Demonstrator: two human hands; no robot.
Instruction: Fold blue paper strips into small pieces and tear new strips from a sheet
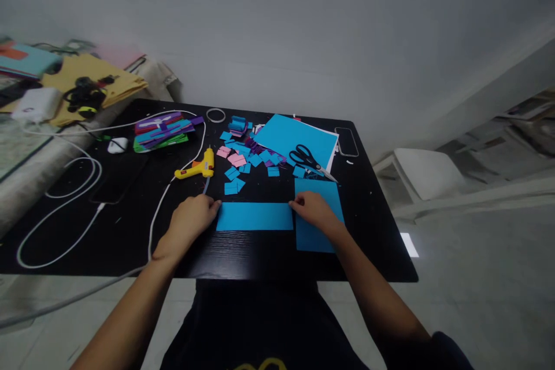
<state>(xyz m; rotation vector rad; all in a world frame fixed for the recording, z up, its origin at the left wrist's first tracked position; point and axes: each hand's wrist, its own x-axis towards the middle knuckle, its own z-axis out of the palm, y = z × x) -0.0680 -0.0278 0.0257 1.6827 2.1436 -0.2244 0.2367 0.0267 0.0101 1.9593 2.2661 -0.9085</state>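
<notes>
A blue paper strip [254, 217] lies lengthwise across the black table in front of me. At its upper left corner is my left hand [193, 219], thumb and fingers closed on the edge. My right hand [310, 208] pinches the upper right corner, its wrist over a larger blue sheet [317, 237]. Just beyond that sheet, black-handled scissors [307, 159] rest partly on another blue sheet [295, 136]. A yellow glue gun [199, 166] lies on its side past my left hand. Small blue paper pieces [234, 186] and pink pieces [237, 159] are scattered between.
Stacked coloured strips [162, 132] sit at the back left, near a tape ring [215, 115]. A white cable [156, 214] loops along the left side to a dark phone [108, 188]. Another phone [347, 142] lies back right. A white stool [427, 173] stands right of the table.
</notes>
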